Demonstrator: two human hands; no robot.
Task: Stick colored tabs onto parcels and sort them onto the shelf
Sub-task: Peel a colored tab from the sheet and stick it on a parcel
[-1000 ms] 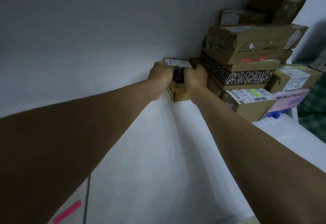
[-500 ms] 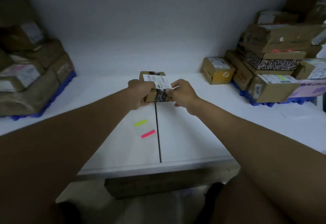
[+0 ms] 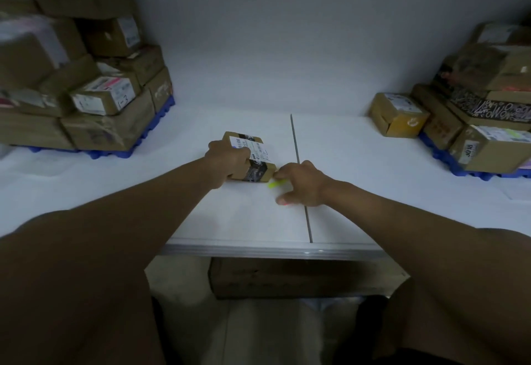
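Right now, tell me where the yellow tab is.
In the head view the yellow tab lies on the white table, just left of the centre seam, between the small parcel and the right hand.

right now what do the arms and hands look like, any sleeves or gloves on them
Both arms are bare along all that shows, with no sleeves. The left hand and right hand wear no gloves, and no rings, watch or wristband show. Dim light hides finer detail.

bare forearms, no sleeves; hands without gloves or rings.
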